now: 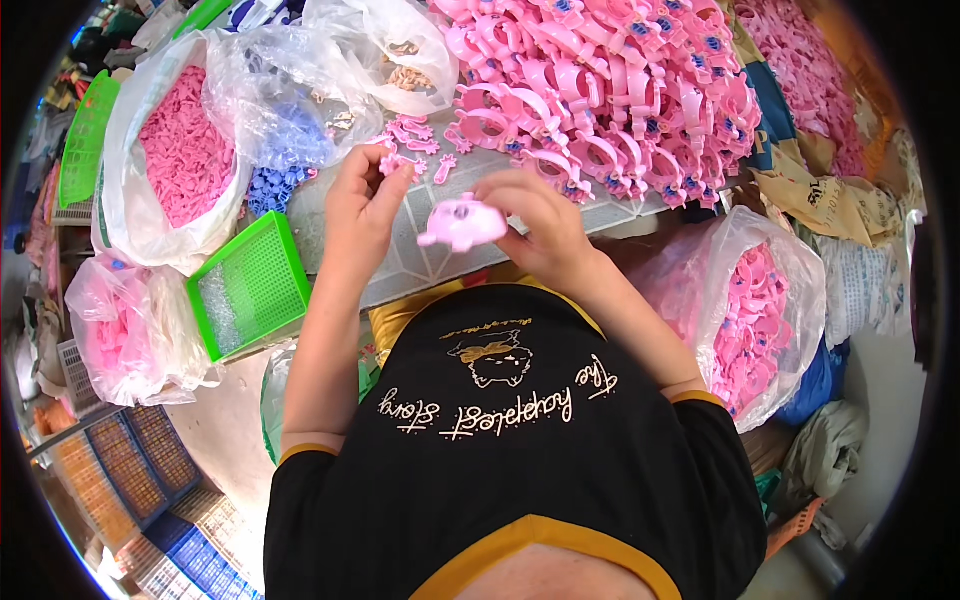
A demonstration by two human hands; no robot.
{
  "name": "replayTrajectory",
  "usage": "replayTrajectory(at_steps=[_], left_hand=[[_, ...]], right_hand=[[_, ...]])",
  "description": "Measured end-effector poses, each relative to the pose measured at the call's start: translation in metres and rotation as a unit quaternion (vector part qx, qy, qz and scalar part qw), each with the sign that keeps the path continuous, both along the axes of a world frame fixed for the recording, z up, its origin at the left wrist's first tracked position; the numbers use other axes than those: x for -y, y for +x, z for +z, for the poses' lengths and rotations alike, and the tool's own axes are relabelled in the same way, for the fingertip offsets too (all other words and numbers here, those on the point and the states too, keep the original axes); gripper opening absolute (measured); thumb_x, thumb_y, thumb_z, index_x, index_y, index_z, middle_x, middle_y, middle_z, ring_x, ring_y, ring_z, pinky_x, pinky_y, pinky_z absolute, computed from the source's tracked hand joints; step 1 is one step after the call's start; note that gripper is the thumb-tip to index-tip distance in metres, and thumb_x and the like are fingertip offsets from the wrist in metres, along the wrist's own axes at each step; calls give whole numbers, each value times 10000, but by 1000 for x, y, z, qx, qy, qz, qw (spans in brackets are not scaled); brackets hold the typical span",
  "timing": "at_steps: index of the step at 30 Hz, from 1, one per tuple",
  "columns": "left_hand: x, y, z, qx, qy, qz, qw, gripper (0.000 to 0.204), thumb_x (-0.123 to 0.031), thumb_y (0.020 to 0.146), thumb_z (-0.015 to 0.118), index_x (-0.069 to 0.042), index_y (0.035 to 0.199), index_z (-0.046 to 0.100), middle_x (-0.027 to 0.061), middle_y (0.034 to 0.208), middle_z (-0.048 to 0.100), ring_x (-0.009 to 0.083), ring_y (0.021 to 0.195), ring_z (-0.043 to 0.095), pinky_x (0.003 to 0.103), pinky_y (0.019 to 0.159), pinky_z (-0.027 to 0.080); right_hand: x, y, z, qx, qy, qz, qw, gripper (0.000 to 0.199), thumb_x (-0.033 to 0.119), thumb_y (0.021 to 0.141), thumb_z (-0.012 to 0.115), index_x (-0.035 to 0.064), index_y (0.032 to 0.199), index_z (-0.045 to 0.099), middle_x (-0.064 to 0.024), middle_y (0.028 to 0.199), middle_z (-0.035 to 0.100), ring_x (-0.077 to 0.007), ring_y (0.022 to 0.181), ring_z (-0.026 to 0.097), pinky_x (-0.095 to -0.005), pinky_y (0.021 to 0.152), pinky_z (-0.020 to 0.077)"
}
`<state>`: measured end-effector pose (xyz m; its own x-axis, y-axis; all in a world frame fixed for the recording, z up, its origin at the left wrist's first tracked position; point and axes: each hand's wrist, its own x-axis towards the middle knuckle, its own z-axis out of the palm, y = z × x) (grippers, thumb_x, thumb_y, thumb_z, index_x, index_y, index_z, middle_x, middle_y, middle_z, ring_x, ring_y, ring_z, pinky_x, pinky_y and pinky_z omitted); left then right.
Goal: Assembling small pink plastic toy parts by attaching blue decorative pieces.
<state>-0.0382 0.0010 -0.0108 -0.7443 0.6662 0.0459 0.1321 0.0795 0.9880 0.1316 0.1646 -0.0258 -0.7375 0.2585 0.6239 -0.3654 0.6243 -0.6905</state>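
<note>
My right hand (545, 225) grips a pale pink moulded plastic part (465, 224), rounded with small knobs, above the near edge of the grey table (400, 262). Close by on its left, my left hand (362, 205) pinches a small pink plastic piece (396, 164) between thumb and fingers. Several small pink pieces (412, 130) lie on the tabletop just beyond my hands, one of them (446, 168) apart from the others. A tall heap of pink ring-shaped plastic parts (610, 90) with blue bits covers the far right of the table.
At the left stands a white bag (120, 205) full of small pink pieces, beside blue pieces (275, 188) under clear plastic. A green basket (300, 270) sits at the table's left edge. Clear bags of pink parts hang low at left (115, 320) and right (800, 300).
</note>
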Motion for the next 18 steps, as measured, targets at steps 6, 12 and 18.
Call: replayTrajectory(at_steps=[6,12,18], left_hand=[[12,27,42,-76,25,-86,993,160,22,926,712,-1,1082,687,1,988,675,66,878,602,228,772,485],[14,31,49,-118,-21,-88,989,168,19,893,751,10,1061,747,32,974,736,75,865,650,227,767,519],[10,35,54,-124,-45,-60,989,145,-25,843,770,-6,987,765,75,895,755,124,799,701,272,728,556]], right_hand=[[-1,2,15,-76,190,57,977,237,-39,818,697,-4,1047,647,-182,1118,678,-353,1076,703,-531,993,562],[4,1,20,-78,195,64,976,214,17,835,716,-17,1033,644,-180,1127,678,-360,1067,701,-536,975,569],[4,1,19,-71,227,56,970,245,13,809,724,-12,1036,637,-175,1124,676,-352,1042,700,-525,961,578]])
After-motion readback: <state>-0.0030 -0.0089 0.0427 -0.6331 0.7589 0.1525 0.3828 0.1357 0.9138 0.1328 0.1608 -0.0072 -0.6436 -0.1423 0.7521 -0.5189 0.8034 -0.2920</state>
